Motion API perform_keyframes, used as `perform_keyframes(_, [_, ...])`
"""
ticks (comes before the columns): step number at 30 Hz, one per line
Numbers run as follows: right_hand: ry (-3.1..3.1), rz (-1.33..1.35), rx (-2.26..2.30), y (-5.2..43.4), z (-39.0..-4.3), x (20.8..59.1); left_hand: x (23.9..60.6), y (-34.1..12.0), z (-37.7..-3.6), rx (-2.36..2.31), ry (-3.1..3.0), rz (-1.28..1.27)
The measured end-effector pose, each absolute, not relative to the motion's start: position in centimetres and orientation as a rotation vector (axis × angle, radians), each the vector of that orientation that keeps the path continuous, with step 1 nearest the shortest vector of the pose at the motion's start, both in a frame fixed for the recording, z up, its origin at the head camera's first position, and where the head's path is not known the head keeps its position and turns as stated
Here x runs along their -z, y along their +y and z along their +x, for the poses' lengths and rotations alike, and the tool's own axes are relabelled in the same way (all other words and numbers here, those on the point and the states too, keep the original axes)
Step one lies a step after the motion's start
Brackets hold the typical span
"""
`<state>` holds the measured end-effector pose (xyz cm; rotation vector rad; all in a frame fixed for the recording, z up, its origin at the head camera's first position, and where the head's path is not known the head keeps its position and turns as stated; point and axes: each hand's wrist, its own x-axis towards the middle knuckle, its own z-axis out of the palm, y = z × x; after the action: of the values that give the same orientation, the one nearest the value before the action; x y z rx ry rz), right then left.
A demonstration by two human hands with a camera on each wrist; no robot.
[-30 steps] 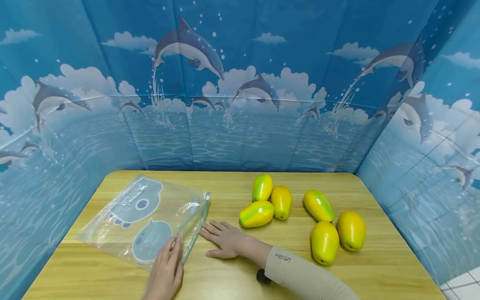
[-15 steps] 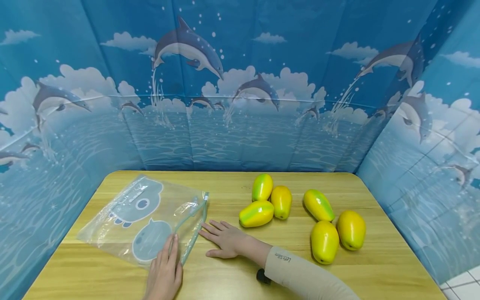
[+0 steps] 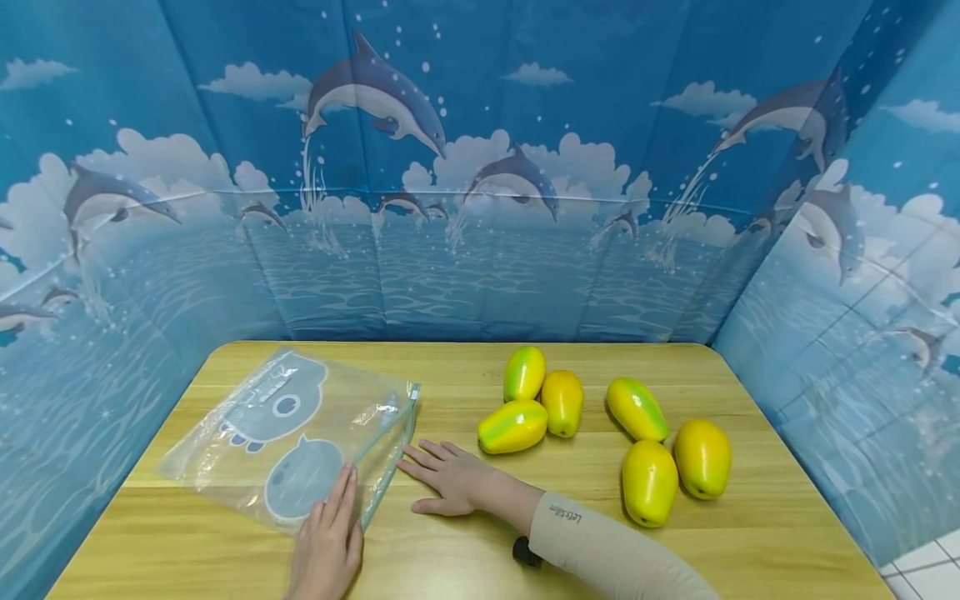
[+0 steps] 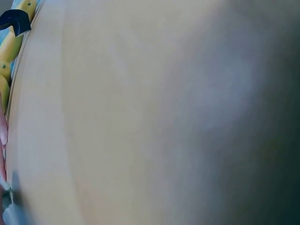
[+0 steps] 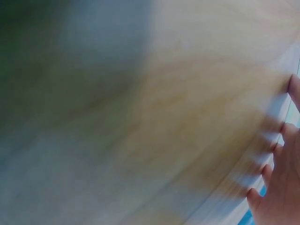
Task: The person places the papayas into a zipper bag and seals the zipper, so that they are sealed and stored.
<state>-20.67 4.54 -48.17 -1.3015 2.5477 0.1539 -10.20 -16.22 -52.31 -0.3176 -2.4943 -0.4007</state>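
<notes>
A clear plastic zip bag with blue cartoon prints (image 3: 288, 433), mouth parted.
It lay left on the yellow wooden table (image 3: 427, 567); the left hand (image 3: 326, 542), fingers straight and together, rested at its upper lip, the right hand (image 3: 450, 483), fingers spread, at the lower. Steady anchoring and light contact probably suited such thin film.

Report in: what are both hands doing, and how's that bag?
Left hand touching clear bag, fingers by its mouth. Right hand palm-down on table, fingertips at the zip edge. Bag flat, mouth parted. Six yellow fruits sit apart, seemingly clear.
</notes>
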Motion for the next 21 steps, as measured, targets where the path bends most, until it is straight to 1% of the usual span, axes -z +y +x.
perform_keyframes(13, [2.549, -1.297, -0.149, 4.5, -20.6, 48.0, 51.6, -17.2, -10.9, 0.629, -2.41, -0.408])
perform_keyframes(21, [2.546, -1.297, -0.123, 4.6, -20.7, 48.0, 51.2, -17.4, -11.2, 0.686, -2.365, -0.443])
